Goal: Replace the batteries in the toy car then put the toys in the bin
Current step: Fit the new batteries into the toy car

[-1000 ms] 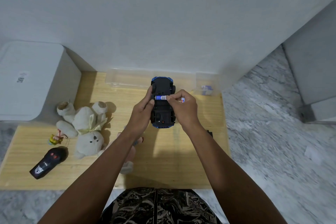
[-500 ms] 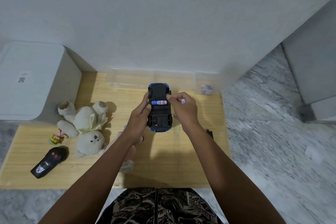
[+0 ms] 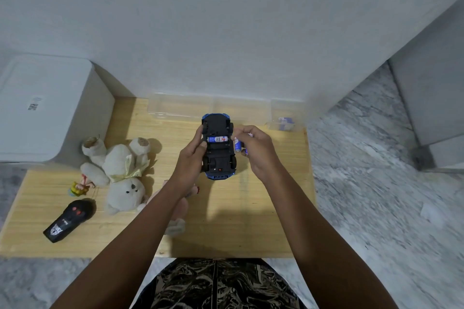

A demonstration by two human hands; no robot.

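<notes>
A blue toy car [image 3: 219, 158] is held upside down above the wooden table [image 3: 263, 221], its black underside facing me. My left hand [image 3: 192, 158] grips its left side, thumb by the open battery bay. One blue and white battery [image 3: 217, 139] lies across that bay. My right hand [image 3: 256, 148] sits just right of the car and holds loose batteries [image 3: 238, 145] in its curled fingers. A clear plastic bin [image 3: 180, 108] stands against the wall behind the car.
A white teddy bear [image 3: 120, 173], a small figurine [image 3: 79, 187] and a black remote control [image 3: 69, 219] lie at the table's left. A pink toy [image 3: 175, 211] is half hidden under my left arm. A small clear box with batteries [image 3: 286, 120] stands back right. A white box [image 3: 42, 108] is far left.
The car has come down and slightly toward me in my left hand. My right hand has drawn away from the battery bay to the car's right side, batteries now showing in its fingers.
</notes>
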